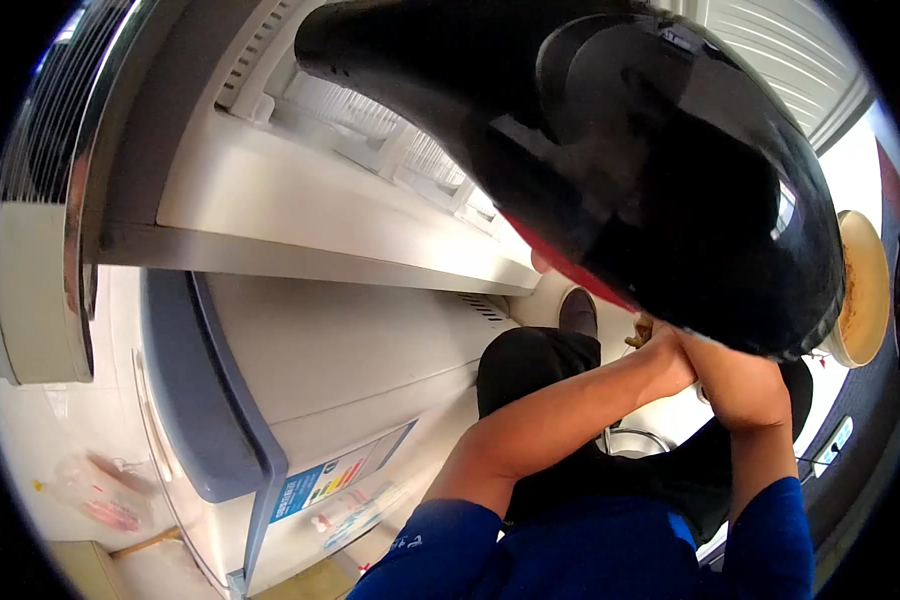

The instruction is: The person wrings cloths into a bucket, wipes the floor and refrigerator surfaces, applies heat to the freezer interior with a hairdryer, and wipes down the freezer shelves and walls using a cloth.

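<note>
A large glossy black object with a red lower edge (660, 190) fills the upper middle and right of the head view, very close to the camera. It hides most of both my hands. My left hand (667, 347) shows only around the wrist, at the object's lower edge; its fingers are covered. The right forearm (735, 375) crosses toward it, and my right hand is concealed behind the black object. Beside the left wrist sits a small knobbly yellow-brown thing (638, 332); whether a hand touches it I cannot tell. Under the wrists a round metal rim (638, 438) shows between my knees.
An open refrigerator or freezer with a white interior (300, 190) stands on the left. Its lower blue-grey edged door (230, 400) carries a label (345, 475). A plastic bag (100, 490) lies on the floor. At right are a round tan pan (860, 285) and a wall socket (835, 445).
</note>
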Motion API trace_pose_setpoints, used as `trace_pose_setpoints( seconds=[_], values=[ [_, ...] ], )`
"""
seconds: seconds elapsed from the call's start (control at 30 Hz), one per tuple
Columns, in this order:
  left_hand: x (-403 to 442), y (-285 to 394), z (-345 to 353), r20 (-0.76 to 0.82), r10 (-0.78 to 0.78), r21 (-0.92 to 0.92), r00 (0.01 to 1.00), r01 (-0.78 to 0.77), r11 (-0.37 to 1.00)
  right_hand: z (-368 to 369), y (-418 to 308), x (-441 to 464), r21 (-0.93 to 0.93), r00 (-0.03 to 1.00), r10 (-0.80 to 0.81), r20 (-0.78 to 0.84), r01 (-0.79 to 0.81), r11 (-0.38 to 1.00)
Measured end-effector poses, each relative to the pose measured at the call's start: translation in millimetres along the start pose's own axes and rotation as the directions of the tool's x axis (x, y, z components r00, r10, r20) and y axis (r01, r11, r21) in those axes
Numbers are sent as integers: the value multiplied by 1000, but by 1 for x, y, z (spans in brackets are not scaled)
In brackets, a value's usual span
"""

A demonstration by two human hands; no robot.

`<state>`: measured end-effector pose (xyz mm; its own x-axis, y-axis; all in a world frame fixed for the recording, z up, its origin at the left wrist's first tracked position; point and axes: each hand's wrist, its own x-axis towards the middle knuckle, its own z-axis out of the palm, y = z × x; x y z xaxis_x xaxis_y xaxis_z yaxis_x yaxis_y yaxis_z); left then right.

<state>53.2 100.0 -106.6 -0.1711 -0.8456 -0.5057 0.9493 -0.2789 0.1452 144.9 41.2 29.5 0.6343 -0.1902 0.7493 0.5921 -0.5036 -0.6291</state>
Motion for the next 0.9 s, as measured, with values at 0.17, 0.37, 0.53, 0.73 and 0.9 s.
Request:
trace_pose_setpoints(
  seconds=[0.17,0.37,0.53,0.73,0.9],
  values=[
    [-4,1,0,-12,18,-108,1000,-19,994,-6,9,2,365,972,236,15,-225,903],
    [-7,6,18,-113,110,-41,987,-115,992,-2,12,40,975,909,353,223,-208,-79],
    [23,-8,-24,157,327,791,932,-317,523,-6,23,45,884,847,429,315,-97,-458],
    [49,-27,-46,175,353,964,919,-233,126,-2,37,44,805,843,370,391,-118,-582],
    [29,-30,-18,175,201,726,964,11,-688,-2,39,53,769,817,303,491,-243,-592]
  ],
)
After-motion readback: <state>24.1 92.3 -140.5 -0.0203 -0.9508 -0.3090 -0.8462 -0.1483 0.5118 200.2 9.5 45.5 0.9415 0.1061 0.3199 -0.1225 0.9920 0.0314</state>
